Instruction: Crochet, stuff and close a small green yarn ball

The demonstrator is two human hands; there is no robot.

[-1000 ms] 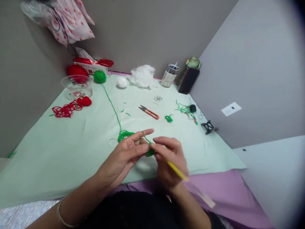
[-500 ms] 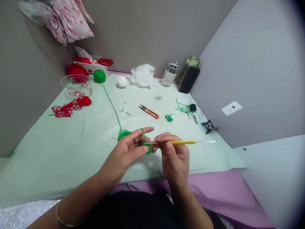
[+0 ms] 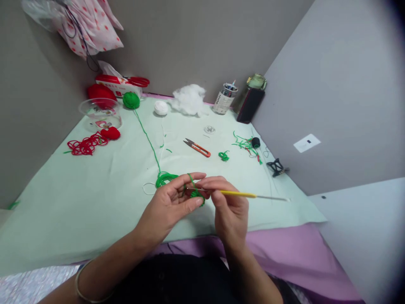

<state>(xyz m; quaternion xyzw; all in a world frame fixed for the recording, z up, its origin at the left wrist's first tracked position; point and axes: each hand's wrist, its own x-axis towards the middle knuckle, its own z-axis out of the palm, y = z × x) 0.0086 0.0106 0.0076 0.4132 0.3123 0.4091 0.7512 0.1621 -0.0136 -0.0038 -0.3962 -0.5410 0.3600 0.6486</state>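
One slender yellow-handled hook (image 3: 238,194)

A tissue box (image 3: 122,87) stands back left; a green bottle (image 3: 257,82), back right.

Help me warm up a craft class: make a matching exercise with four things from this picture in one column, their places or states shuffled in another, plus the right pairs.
1. crochet hook
2. thread snips
3. white yarn ball
4. green crochet piece

A. just left of the fluffy white stuffing
B. pinched by the left hand
C. yellow-handled, held in the right hand
D. orange-handled, lying on the pale green cloth

Pairs: 1-C, 2-D, 3-A, 4-B
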